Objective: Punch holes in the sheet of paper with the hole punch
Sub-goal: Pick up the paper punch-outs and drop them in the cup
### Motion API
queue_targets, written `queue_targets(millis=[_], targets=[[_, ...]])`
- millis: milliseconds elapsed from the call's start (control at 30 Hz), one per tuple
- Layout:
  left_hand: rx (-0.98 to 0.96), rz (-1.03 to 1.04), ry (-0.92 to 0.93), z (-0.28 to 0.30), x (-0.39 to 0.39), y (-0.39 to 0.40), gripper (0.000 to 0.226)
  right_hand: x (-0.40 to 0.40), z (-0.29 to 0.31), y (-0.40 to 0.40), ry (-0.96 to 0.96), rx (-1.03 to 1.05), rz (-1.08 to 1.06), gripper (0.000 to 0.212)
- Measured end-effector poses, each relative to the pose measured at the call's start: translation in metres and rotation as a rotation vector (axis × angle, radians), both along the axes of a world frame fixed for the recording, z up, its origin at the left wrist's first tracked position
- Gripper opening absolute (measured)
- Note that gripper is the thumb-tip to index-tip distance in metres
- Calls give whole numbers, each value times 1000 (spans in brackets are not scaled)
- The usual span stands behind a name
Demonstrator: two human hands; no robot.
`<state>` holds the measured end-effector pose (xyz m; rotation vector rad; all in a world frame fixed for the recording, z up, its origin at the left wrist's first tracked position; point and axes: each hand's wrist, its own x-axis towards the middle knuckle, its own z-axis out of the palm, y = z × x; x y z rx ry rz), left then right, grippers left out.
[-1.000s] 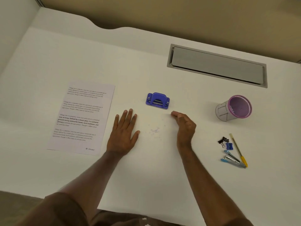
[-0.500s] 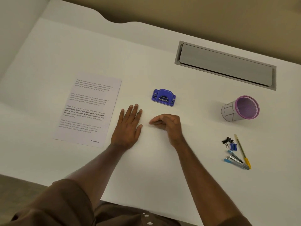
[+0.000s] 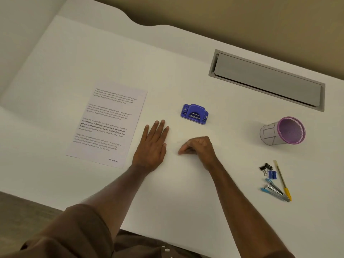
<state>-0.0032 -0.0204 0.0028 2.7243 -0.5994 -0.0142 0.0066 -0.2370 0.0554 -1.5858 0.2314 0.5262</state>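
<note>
A printed sheet of paper (image 3: 108, 123) lies flat on the white desk (image 3: 186, 192), left of centre. The blue hole punch (image 3: 194, 114) stands alone to its right, a little beyond both hands. My left hand (image 3: 151, 146) rests palm down with fingers spread, just right of the sheet's edge and touching neither sheet nor punch. My right hand (image 3: 199, 148) sits beside it on its edge, fingers curled inward and pointing left; nothing shows in it. The desk under that hand is hidden.
A purple-rimmed mesh pen cup (image 3: 279, 132) lies on its side at the right. Nearer me on the right are black binder clips (image 3: 266, 167), a small blue sharpener (image 3: 272, 174), a yellow-tipped pencil (image 3: 282, 179) and a blue stapler (image 3: 275, 190). A grey cable hatch (image 3: 268, 81) sits at the back.
My right hand has slid left across the desk towards my left hand, over the spot where small paper bits lay; those bits no longer show. The left hand stayed flat.
</note>
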Motion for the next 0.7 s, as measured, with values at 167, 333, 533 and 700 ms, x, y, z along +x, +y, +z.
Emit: queue_targets(millis=[167,333,533,700], targets=[[-1,-2,17,2,0,1,62,15,-4,9,-18,38,-4,41],[13,5,33,3,0,1,64,-27,-5,14,-48,65,-43,37],[4,2,87,9,0,1,71,-45,-17,67,-188,87,-311,38],[13,3,98,10,1,0,70,-30,-23,81,-311,14,-493,38]])
